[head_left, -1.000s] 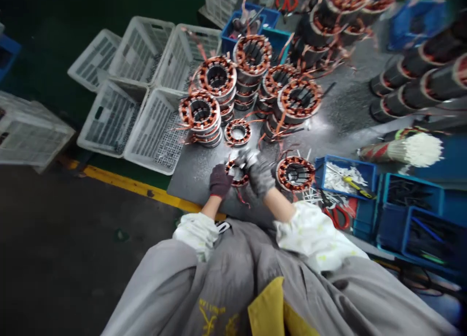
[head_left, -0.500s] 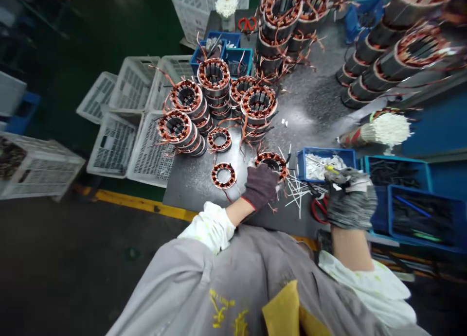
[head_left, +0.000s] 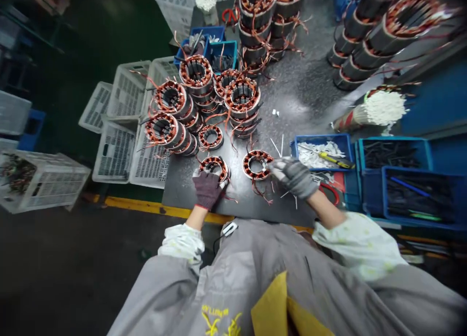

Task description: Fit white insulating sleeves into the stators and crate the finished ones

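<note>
My left hand (head_left: pixel 209 189), in a dark purple glove, is closed on the near rim of a copper-wound motor stator (head_left: pixel 214 164) at the table's front edge. To the right, another wound stator (head_left: pixel 257 152) lies flat, its lead wires trailing toward me. My right hand (head_left: pixel 297 176), in a grey glove, has its fingers closed at that stator's right rim; they are slightly blurred. A third stator (head_left: pixel 210 127) sits just behind the left one. A yellow-and-black-handled tool (head_left: pixel 333 159) rests across the blue bin of white pieces (head_left: pixel 295 153).
Stacked stators (head_left: pixel 242 90) stand behind, with taller stacks (head_left: pixel 368 54) at back right. White sticks (head_left: pixel 277 145) lie loose near my right hand. Red-handled scissors (head_left: pixel 333 192) and blue bins of dark pieces (head_left: pixel 419 168) are at right. White crates (head_left: pixel 113 151) stand left of the table.
My left hand has gone from the right stator to the left one. My right hand has put down the yellow-handled tool on the bin and moved left to the right stator.
</note>
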{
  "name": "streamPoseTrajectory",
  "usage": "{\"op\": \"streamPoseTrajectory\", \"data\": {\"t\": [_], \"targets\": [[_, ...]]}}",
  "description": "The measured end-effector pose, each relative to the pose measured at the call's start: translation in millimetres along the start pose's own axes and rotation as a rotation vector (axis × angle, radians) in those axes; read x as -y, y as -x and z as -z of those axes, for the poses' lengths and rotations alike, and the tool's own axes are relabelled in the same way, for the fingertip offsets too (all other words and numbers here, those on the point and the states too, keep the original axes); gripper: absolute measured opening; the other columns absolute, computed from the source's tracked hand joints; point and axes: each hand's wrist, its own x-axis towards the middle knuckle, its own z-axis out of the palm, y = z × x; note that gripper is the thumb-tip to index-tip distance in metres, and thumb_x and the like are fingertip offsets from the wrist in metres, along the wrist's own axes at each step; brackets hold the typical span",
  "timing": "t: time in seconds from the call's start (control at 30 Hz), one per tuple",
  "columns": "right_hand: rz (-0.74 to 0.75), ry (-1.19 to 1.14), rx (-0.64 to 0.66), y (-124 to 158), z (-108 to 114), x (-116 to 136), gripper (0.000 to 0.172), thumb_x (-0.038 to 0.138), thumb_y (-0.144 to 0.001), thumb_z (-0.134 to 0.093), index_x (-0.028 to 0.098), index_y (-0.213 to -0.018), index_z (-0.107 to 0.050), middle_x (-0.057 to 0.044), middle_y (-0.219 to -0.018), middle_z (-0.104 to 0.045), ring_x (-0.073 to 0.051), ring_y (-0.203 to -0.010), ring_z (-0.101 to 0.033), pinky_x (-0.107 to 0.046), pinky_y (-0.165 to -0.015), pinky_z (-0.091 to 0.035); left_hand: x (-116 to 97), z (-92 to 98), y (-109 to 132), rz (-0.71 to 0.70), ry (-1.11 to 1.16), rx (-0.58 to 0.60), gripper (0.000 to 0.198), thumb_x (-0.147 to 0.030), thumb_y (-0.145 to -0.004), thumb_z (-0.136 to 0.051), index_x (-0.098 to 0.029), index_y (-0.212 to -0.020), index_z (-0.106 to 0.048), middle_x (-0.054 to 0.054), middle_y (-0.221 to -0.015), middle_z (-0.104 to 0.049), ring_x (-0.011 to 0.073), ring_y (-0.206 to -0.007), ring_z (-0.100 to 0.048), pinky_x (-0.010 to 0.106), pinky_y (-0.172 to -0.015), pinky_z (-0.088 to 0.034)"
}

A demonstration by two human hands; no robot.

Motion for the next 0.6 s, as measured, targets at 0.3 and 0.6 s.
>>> {"op": "streamPoseTrajectory", "data": {"t": [0.3,0.6], "targets": [[0.129,0.388,0.38,-35,7,13,0.032,0.025,-0.1,-0.052,0.016,-0.119,-0.075,-0.014,-0.139,-0.065,-0.032,-0.118,-0.059,-0.043,-0.099,-0.045,-106,20.6,-51,0.008,0.528,0.256,0.041,-0.038,-0.095,-0.059,-0.023,-0.134,-0.06,0.01,-0.11,-0.076,0.0265,-0.103,-0.072,0.036,-0.091,-0.054],[0.022,0.179,0.27,-34,-8,11,0.029,0.036,-0.096,-0.059,0.016,-0.105,-0.077,-0.017,-0.127,-0.069,-0.035,-0.113,-0.059,-0.047,-0.099,-0.043,-98,-3.9,-67,0.138,0.598,0.137,0.035,-0.04,-0.099,-0.054,-0.023,-0.13,-0.056,0.005,-0.109,-0.075,0.0199,-0.096,-0.071,0.031,-0.084,-0.055]]}}
